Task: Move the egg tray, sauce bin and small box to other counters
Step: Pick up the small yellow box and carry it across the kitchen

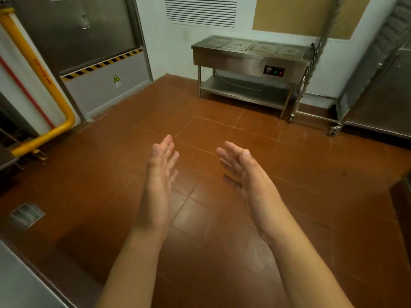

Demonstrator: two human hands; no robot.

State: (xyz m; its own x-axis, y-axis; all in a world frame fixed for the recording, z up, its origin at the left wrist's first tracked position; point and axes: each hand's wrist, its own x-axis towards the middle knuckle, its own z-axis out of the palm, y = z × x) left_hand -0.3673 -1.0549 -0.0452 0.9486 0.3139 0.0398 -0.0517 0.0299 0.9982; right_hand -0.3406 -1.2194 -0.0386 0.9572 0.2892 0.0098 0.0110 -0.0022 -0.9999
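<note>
Both hands — the left hand [160, 174] and the right hand [245, 174] — hover palms inward over the red-brown tiled floor [89, 174], fingers straight and empty, apart; egg tray, sauce bin and small box are out of view.

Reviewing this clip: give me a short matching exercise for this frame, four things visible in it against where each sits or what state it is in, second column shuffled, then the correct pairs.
Things:
1. left hand
2. yellow pipe
3. steel warming table
4. floor drain grate

Places or states:
A. against the far wall, four lidded wells on top
B. set in the red tile floor, lower left
C. open, fingers straight, holding nothing
D. runs down the left side and bends near the floor

Pairs: 1-C, 2-D, 3-A, 4-B

The right hand is likewise open and empty.
</note>
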